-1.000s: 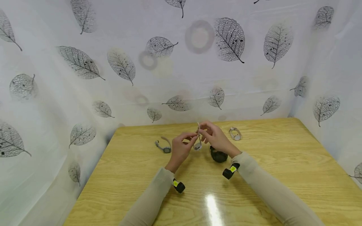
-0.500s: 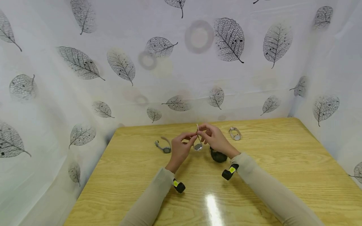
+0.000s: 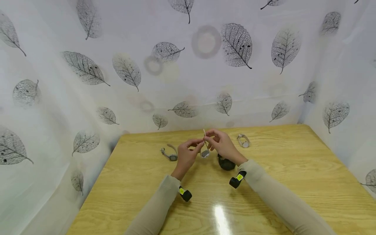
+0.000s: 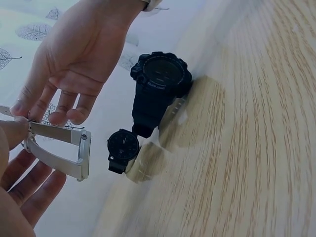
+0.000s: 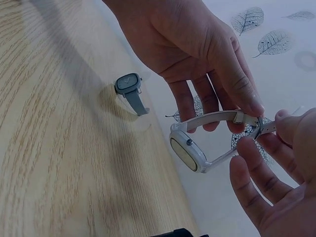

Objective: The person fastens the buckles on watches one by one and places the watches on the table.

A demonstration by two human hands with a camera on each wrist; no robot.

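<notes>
A white wristwatch (image 3: 205, 153) hangs between both hands above the table, its strap closed into a loop at the buckle (image 5: 258, 127). My left hand (image 3: 188, 156) pinches the strap near the buckle between thumb and index finger. From the other side my right hand (image 3: 222, 146) pinches the strap at the buckle, its remaining fingers loosely bent. The white strap tip (image 3: 204, 132) sticks up beyond the fingertips. In the right wrist view the watch case (image 5: 188, 150) hangs tilted; the left wrist view shows the loop edge-on.
Left of the hands lies a grey watch (image 3: 172, 156) with its strap undone. Below the right hand stand a large black sports watch (image 4: 160, 74) and a small black round watch (image 4: 123, 145). A pale watch (image 3: 244, 141) lies at the back right. A leaf-print curtain (image 3: 188, 78) surrounds the wooden table (image 3: 132, 192).
Both hands keep their pinch on the white watch and stay almost in place. The watch case turns slightly beneath the fingers. The head view tilts up a little.
</notes>
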